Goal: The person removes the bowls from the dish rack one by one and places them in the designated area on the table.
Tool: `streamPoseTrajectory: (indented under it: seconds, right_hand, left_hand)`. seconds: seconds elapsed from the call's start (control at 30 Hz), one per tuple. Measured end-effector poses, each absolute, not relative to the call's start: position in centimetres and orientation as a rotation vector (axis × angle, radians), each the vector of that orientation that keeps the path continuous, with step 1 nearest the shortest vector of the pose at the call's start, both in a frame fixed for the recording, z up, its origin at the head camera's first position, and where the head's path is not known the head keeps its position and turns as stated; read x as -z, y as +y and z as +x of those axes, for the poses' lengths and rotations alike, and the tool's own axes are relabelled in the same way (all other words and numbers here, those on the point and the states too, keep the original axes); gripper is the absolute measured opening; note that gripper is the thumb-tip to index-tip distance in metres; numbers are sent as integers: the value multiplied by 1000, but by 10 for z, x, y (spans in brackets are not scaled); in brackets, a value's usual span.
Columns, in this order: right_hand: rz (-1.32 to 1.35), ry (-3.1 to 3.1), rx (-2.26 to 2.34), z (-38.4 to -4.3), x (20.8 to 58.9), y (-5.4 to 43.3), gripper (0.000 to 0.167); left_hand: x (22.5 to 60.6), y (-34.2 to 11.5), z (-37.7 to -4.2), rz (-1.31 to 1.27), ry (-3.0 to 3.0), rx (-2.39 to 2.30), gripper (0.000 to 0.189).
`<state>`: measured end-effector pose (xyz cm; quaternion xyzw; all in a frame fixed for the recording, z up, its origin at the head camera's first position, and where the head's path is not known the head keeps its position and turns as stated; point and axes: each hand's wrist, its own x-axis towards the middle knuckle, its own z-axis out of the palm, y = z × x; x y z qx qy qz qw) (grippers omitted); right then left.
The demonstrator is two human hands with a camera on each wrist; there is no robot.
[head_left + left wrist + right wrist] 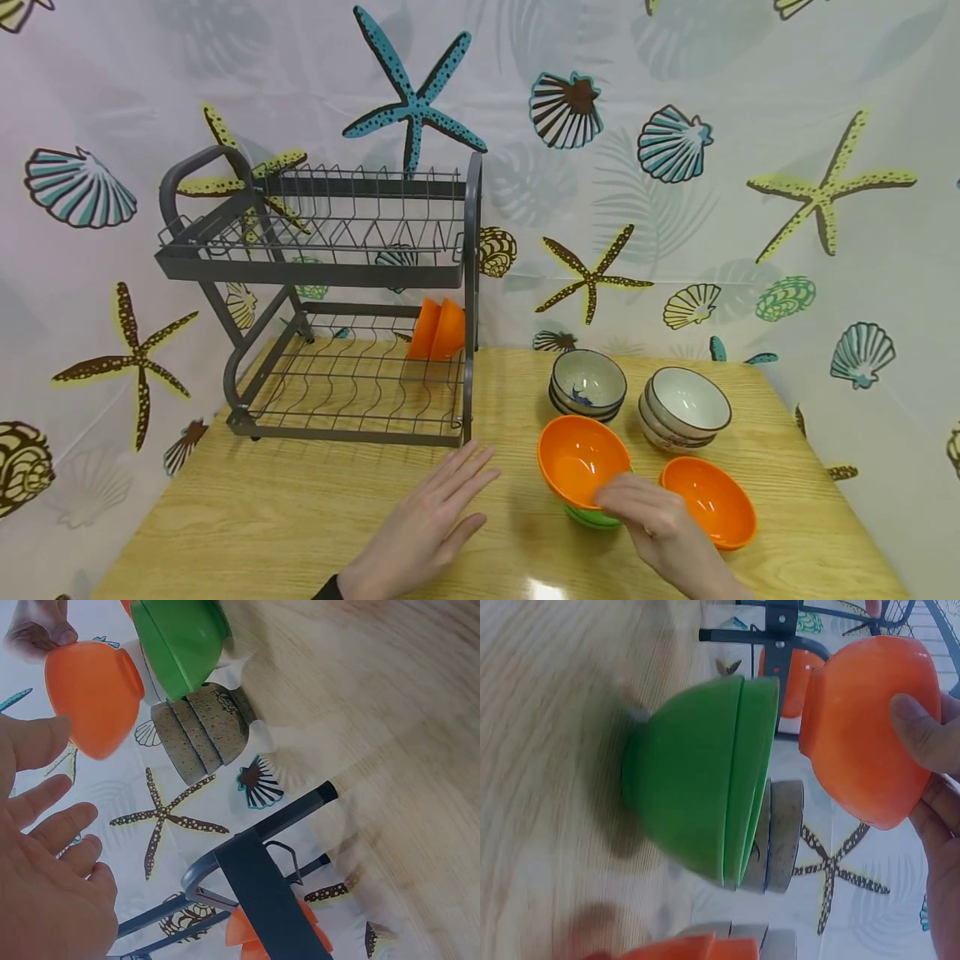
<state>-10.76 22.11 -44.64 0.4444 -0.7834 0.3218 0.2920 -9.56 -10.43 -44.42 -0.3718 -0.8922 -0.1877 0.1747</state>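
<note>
My right hand (656,517) pinches an orange bowl (573,457) by its near rim, thumb outside in the right wrist view. The bowl hangs above a stack of green bowls (697,780), apart from it. Left of them my left hand (427,521) hovers over the table with fingers straight, holding nothing. To the right of my right hand sits another orange bowl stack (712,500). Behind stand stacked speckled bowls (588,379) and white bowls (688,404).
A two-tier dark dish rack (345,437) stands at the back left of the wooden table (247,508). Two orange bowls (447,330) lean on edge at the right end of its lower tier. Behind hangs a patterned cloth (517,183) with starfish and shells.
</note>
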Motion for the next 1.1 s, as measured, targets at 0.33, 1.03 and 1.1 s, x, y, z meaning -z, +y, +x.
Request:
streamPoseTrajectory:
  seconds: [0.33, 1.03, 1.1]
  right_hand:
    - [1039, -2103, -863, -101, 448, 252, 35]
    - [873, -2170, -723, -86, 454, 311, 51]
    - [863, -2160, -729, -85, 456, 315, 51]
  left_hand:
    - [450, -110, -95, -1038, -2527, 494, 53]
    - [456, -114, -93, -991, -2574, 502, 56]
    - [457, -115, -93, -991, -2577, 508, 56]
